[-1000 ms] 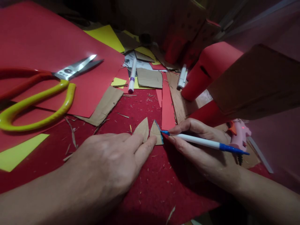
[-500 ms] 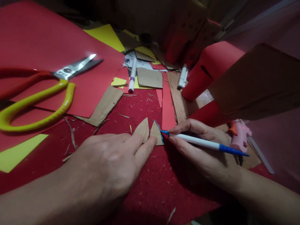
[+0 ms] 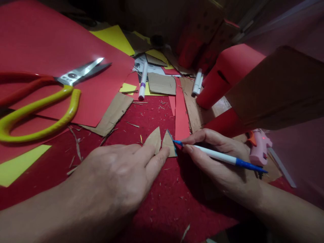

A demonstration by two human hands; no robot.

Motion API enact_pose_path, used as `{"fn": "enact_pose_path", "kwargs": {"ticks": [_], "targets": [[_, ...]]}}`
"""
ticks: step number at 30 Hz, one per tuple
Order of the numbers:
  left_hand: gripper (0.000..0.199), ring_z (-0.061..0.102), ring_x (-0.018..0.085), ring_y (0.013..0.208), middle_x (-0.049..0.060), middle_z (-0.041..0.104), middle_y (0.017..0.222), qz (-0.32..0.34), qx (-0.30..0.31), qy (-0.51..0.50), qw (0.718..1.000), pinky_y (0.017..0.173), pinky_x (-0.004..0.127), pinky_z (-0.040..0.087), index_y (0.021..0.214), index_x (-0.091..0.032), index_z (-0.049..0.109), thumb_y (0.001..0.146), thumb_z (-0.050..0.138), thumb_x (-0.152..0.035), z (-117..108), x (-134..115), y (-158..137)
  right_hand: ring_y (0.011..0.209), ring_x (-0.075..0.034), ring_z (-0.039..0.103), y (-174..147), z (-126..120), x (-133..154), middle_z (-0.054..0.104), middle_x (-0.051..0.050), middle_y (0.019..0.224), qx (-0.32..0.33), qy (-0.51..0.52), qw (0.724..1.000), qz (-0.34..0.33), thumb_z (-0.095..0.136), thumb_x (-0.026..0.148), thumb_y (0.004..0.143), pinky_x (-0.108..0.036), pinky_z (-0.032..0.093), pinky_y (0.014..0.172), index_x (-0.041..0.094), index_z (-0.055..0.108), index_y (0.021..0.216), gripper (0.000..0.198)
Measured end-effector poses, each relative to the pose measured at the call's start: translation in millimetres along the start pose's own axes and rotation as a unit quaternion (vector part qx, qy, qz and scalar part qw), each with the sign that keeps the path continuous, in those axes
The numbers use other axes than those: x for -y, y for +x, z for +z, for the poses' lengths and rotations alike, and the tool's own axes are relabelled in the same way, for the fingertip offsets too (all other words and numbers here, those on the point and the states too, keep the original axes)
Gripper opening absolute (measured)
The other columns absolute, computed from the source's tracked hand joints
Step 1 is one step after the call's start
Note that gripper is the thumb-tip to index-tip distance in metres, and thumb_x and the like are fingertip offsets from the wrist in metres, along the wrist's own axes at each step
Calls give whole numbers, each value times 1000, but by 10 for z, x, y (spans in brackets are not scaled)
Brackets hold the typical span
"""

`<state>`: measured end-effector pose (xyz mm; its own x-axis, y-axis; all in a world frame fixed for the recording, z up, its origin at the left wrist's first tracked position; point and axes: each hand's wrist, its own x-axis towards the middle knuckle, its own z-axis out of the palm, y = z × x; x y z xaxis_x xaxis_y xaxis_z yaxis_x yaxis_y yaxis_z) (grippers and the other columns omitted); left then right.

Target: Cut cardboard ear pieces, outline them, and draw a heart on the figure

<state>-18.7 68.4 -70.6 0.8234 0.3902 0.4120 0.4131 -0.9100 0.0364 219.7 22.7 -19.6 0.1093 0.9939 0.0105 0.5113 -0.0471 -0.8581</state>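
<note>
My left hand [image 3: 118, 173] lies with its fingers stretched out, pressing on two small cardboard cut-outs on the red surface. One finger rests on the pointed, leaf-shaped cardboard piece [image 3: 155, 139]; another touches the triangular cardboard piece [image 3: 168, 143]. Blue ink marks the triangle's right edge. My right hand [image 3: 215, 158] is closed in a writing grip around a white felt-tip pen [image 3: 215, 154] with blue ends. The pen's blue tip meets the right edge of the triangle.
Large scissors [image 3: 68, 84] lie on red paper [image 3: 101, 98] at the left. A pink glue gun [image 3: 259, 146] is by my right wrist, below a cardboard structure [image 3: 275, 91] with red tubes. A purple-banded marker [image 3: 143, 81] and cardboard scraps [image 3: 162, 83] lie farther back.
The pen has shifted very slightly left, its rear end a little lower. My left hand and the cardboard pieces have stayed in place.
</note>
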Motion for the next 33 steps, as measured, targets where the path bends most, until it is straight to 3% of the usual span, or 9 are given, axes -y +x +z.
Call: {"fn": "enact_pose_path", "kwargs": {"ticks": [7,16,21,27,33], "targets": [[61,80,27,93,20,75,152,-2,-2,1,1000,63,40,59,161,-7,59,106,33,-1,16,5,-15,67,-15,76,-28,-8,-95,84,-1,81,20,19,999,-22,79,20,95,-20,55,57,21,82,94,4],[61,79,28,92,23,76,149,3,-2,10,1000,68,42,61,160,-4,58,104,36,1,15,-1,-8,46,-10,56,21,25,72,69,2,58,-13,5,1000,16,72,15,78,-18,35,40,21,72,74,7],[58,77,25,87,20,76,150,2,-4,28,1000,64,38,59,155,-6,62,109,27,-1,23,3,11,44,-11,56,5,51,51,70,2,58,-14,8,1000,13,73,16,79,-19,34,39,22,72,75,7],[57,78,27,89,21,77,147,19,-3,22,1000,64,39,58,155,-5,62,108,30,-2,16,29,3,50,-12,64,5,43,19,75,1,63,-12,7,1000,-8,74,16,84,-17,38,41,22,76,81,7],[59,78,25,89,22,74,153,10,-1,27,1000,66,38,58,156,-5,63,106,32,-1,18,12,-4,46,-12,61,24,14,85,71,1,58,-11,-27,1000,6,71,14,77,-17,39,41,22,73,73,10]]}}
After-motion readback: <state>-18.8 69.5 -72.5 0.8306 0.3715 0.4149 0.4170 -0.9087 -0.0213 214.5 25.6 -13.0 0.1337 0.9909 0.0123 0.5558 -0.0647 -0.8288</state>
